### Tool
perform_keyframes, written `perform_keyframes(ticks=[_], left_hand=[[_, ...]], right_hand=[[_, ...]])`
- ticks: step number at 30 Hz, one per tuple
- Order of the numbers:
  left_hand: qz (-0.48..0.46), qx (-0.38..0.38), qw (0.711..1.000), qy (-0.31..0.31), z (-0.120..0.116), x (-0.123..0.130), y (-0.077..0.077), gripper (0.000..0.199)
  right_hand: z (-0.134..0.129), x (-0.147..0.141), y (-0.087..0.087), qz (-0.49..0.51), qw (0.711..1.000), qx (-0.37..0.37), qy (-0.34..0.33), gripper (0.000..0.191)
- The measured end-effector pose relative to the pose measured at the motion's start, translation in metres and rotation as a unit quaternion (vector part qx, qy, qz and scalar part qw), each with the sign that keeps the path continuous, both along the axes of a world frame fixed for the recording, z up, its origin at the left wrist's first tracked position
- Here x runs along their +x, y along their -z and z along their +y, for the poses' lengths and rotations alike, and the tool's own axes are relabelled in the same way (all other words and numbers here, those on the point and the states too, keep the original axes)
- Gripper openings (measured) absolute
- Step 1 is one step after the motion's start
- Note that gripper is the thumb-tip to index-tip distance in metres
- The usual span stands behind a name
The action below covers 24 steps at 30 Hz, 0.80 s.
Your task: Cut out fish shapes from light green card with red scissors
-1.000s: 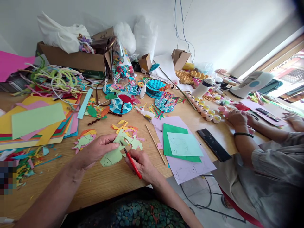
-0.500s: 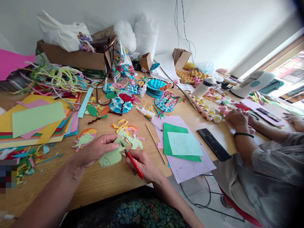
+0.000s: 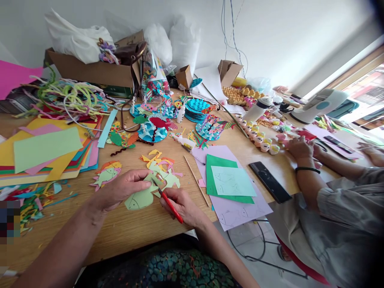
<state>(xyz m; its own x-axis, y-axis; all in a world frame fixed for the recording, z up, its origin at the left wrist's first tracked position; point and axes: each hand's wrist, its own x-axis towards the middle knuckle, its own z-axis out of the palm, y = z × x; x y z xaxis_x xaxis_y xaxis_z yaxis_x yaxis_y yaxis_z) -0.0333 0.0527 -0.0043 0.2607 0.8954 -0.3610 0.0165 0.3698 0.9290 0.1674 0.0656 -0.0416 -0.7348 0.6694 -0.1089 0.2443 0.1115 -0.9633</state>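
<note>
Pinched between the thumb and fingers of my left hand (image 3: 126,186) is a light green paper fish (image 3: 139,200) with an eye and gill line drawn on it. My right hand (image 3: 180,204) grips red-handled scissors (image 3: 171,207), whose blades point up and left at the tail end of the paper. Just beyond lie green, yellow and pink paper scraps (image 3: 163,170). Left of them rests a finished-looking layered paper fish (image 3: 108,175). To my right, fish outlines show on a pale blue sheet (image 3: 234,182) over green and lilac paper.
Stacked coloured paper (image 3: 45,150) and cut shreds (image 3: 39,200) lie at left. A wooden stick (image 3: 196,180), a glue bottle (image 3: 186,142) and a black phone (image 3: 270,182) are nearby. Another person's hands (image 3: 301,150) work at the right. Blue paper-plate crafts (image 3: 153,132) sit behind.
My right hand and the scissors have shifted slightly right and down, with the blades drawn back a little from the paper. My left hand stays almost still.
</note>
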Motion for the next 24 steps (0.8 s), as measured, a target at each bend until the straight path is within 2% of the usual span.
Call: perform_keyframes(ticks=[9, 15, 24], left_hand=[[0.007, 0.017, 1.0, 0.021, 0.0, 0.0, -0.002, 0.009], [0.043, 0.041, 0.998, 0.031, -0.001, -0.001, -0.002, 0.008], [0.091, 0.045, 0.991, 0.084, -0.001, -0.003, -0.001, 0.015]], right_hand=[[0.004, 0.005, -0.002, -0.005, 0.999, 0.018, -0.027, 0.035], [0.008, 0.012, -0.003, -0.035, 0.995, 0.082, -0.052, 0.036], [0.015, 0.019, -0.006, -0.076, 0.979, 0.168, -0.09, 0.037]])
